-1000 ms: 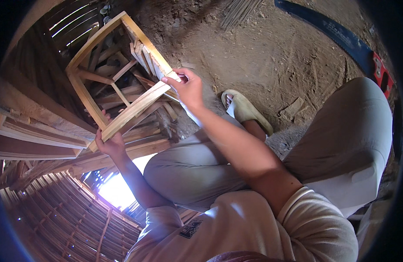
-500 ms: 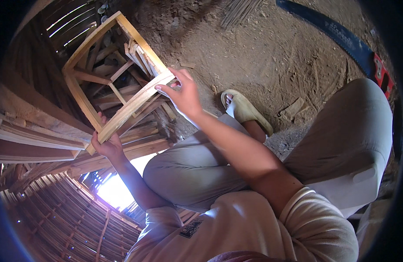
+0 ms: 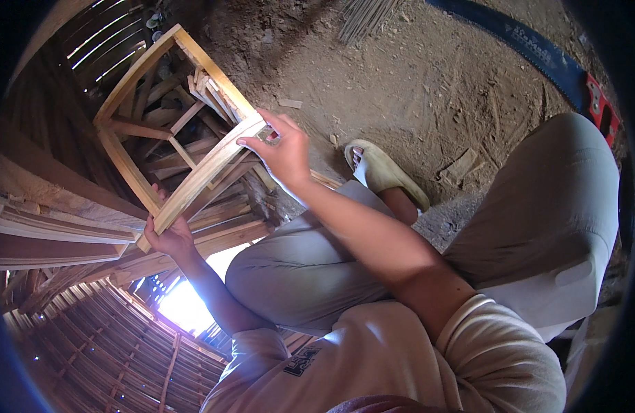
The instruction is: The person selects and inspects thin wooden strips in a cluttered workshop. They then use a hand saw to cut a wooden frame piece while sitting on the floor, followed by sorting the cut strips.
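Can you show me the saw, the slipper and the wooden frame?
Saw (image 3: 537, 55): head view, on its dark blade.
Slipper (image 3: 381, 171): head view, on its strap.
Wooden frame (image 3: 206, 173): head view, on its nearest bar.

Daylight glares white through the opening (image 3: 187, 306) at lower left, with a bluish haze around it. The frame (image 3: 209, 172) catches light, while the boards (image 3: 56, 165) lie in shadow. Fisheye distortion bends the slats (image 3: 111, 344) toward a black rim.

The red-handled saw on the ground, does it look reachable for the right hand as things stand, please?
Probably not: the right hand holds the wooden frame, and the saw lies well away, past the right knee.
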Tool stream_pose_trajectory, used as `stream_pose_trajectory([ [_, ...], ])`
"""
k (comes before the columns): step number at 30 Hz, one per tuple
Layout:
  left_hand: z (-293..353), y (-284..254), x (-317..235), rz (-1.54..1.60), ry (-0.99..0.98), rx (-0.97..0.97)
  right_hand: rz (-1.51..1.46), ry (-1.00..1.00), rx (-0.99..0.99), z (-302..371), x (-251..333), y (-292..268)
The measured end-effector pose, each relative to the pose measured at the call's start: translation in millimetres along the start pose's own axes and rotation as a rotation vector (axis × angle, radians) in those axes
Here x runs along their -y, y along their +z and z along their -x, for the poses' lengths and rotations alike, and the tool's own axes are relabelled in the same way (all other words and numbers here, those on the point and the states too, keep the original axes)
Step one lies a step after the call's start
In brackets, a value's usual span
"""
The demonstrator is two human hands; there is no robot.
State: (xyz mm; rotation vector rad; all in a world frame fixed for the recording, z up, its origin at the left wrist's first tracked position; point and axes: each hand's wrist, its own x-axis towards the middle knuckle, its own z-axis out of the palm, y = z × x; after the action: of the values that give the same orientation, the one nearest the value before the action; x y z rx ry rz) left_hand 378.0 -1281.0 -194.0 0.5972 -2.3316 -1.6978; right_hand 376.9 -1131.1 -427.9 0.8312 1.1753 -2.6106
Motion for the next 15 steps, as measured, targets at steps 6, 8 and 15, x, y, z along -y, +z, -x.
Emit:
stream_pose_trajectory([
  [6,1.2,-1.1,0.7,0.046,-0.001,0.029,0.020,-0.018,0.010,0.2,-2.4,-0.3],
  [8,1.3,-2.3,1.3,0.049,0.006,0.034,0.011,-0.020,0.002,-0.2,-2.8,-0.7],
  [15,-0.2,-2.5,4.6,0.050,0.001,0.032,0.048,-0.038,-0.019,-4.9,-9.5,-1.4],
])
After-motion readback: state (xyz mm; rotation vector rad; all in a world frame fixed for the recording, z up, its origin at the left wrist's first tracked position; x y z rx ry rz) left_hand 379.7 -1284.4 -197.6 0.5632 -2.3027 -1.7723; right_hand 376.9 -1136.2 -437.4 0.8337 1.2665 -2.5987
